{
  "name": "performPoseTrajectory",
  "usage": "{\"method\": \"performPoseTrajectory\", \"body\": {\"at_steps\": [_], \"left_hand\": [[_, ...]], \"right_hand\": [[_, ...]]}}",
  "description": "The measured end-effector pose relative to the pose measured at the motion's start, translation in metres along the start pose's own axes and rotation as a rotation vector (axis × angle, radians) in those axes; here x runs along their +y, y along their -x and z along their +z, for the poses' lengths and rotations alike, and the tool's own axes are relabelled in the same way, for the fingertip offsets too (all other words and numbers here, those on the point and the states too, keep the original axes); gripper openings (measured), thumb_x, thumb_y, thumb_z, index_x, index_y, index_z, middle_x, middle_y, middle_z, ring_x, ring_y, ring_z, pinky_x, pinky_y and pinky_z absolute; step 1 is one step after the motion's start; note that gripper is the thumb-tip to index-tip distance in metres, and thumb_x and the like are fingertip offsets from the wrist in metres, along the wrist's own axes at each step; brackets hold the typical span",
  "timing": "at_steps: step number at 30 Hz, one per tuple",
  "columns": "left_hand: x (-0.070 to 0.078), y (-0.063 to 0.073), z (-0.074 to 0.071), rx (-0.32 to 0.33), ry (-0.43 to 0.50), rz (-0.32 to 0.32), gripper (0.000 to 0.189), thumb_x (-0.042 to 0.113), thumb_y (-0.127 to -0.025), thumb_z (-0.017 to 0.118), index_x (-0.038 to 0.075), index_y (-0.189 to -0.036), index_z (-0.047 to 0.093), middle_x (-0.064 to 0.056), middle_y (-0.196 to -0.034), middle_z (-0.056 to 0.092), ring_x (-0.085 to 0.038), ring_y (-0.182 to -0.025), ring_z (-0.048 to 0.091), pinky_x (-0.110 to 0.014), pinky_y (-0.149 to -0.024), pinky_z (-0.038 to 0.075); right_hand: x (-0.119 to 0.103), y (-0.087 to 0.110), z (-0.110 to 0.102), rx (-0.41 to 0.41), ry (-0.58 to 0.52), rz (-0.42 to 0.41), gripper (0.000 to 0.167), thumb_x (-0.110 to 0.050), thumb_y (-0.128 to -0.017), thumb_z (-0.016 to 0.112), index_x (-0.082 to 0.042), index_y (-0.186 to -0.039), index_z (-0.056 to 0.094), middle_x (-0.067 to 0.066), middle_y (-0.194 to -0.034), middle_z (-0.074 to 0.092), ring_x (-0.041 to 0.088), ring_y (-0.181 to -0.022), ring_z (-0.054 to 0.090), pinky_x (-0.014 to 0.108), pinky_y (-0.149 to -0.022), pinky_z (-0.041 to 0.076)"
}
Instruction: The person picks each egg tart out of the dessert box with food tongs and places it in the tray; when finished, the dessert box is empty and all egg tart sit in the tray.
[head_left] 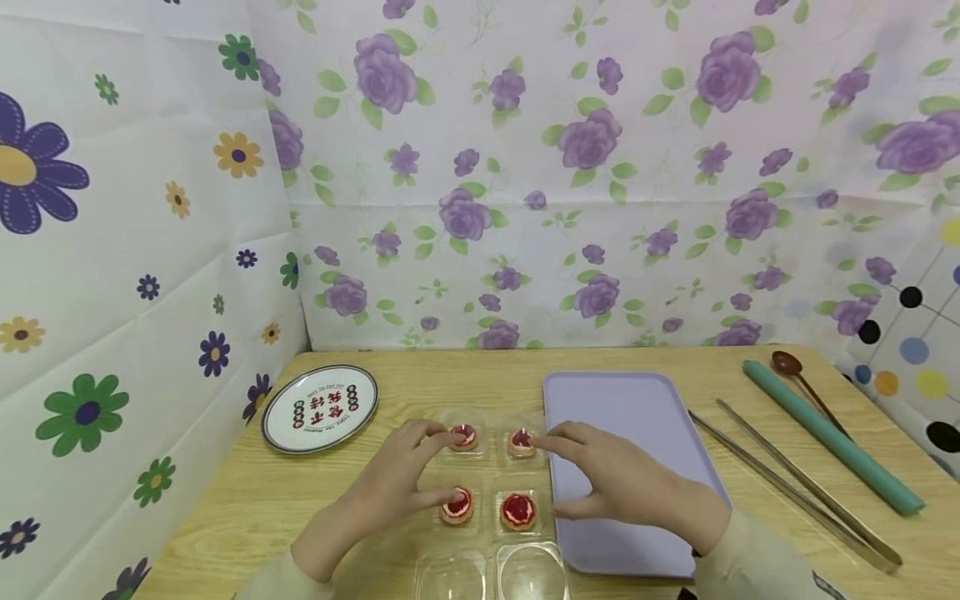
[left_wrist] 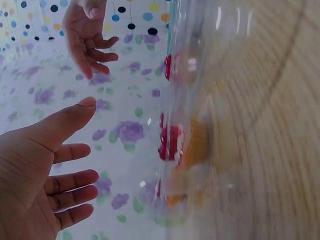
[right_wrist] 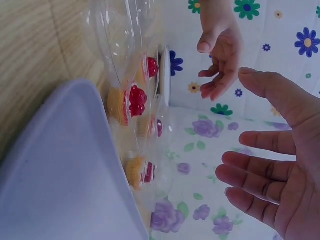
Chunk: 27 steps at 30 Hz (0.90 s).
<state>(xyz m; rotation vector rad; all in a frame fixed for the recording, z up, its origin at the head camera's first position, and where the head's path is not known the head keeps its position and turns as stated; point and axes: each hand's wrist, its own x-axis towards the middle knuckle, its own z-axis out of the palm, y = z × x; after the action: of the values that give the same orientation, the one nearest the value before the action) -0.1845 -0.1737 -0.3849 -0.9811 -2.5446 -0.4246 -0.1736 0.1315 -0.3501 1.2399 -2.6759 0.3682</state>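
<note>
Red-topped tarts sit in a clear plastic box in two rows: a front right tart [head_left: 518, 511], a front left tart [head_left: 457, 510], a back right tart [head_left: 521, 444] and a back left tart [head_left: 464, 438]. Nearer me, the clear lid [head_left: 532, 575] lies folded open. My left hand [head_left: 405, 475] hovers over the box's left side, fingers spread, holding nothing. Over its right side and the tray's edge is my right hand [head_left: 618, 479], likewise spread and holding nothing. Both wrist views show a gap between the hands [left_wrist: 40, 175] [right_wrist: 295, 165] and the tarts.
Right of the box lies a lilac tray [head_left: 622, 408]. Beyond it are metal tongs [head_left: 810, 487], a green roll [head_left: 832, 437] and a dark brown spoon [head_left: 787, 363]. A printed white plate [head_left: 281, 417] lies at the back left. Patterned cloth [head_left: 525, 167] hangs behind the table.
</note>
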Motion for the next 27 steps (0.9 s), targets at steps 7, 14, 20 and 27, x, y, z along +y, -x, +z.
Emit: {"method": "performPoseTrajectory", "body": {"at_steps": [7, 14, 20, 27], "left_hand": [[-0.027, -0.006, 0.012, 0.018, 0.052, -0.132, 0.066, 0.035, -0.069, 0.084, 0.013, -0.126, 0.060, -0.010, -0.117, 0.059, -0.027, -0.109, 0.056, -0.045, -0.094, 0.049], [-0.050, -0.006, 0.029, 0.022, 0.096, -0.260, 0.070, 0.036, -0.070, 0.083, 0.011, -0.130, 0.057, -0.013, -0.121, 0.060, -0.032, -0.114, 0.056, -0.049, -0.099, 0.047], [-0.068, -0.006, 0.036, -0.040, 0.189, -0.311, 0.076, 0.037, -0.071, 0.083, 0.010, -0.135, 0.052, -0.013, -0.131, 0.056, -0.032, -0.118, 0.054, -0.049, -0.101, 0.045], [-0.080, -0.007, 0.041, -0.096, 0.274, -0.351, 0.084, 0.039, -0.069, 0.083, 0.010, -0.140, 0.048, -0.011, -0.135, 0.054, -0.029, -0.119, 0.054, -0.049, -0.103, 0.044]], "right_hand": [[0.013, -0.025, 0.001, -0.079, -0.078, 0.055, 0.067, -0.047, -0.083, 0.071, -0.011, -0.136, 0.053, 0.003, -0.121, 0.059, 0.015, -0.100, 0.060, 0.034, -0.083, 0.054], [0.023, -0.051, 0.004, -0.124, -0.134, 0.102, 0.064, -0.045, -0.083, 0.071, -0.011, -0.135, 0.054, 0.006, -0.120, 0.060, 0.020, -0.103, 0.061, 0.038, -0.085, 0.053], [0.028, -0.071, 0.009, -0.161, -0.163, 0.152, 0.064, -0.044, -0.084, 0.070, -0.012, -0.137, 0.053, 0.009, -0.126, 0.057, 0.023, -0.105, 0.061, 0.041, -0.085, 0.052], [0.028, -0.090, 0.017, -0.187, -0.174, 0.161, 0.065, -0.043, -0.086, 0.069, -0.014, -0.141, 0.048, 0.011, -0.127, 0.057, 0.027, -0.107, 0.060, 0.043, -0.088, 0.051]]}}
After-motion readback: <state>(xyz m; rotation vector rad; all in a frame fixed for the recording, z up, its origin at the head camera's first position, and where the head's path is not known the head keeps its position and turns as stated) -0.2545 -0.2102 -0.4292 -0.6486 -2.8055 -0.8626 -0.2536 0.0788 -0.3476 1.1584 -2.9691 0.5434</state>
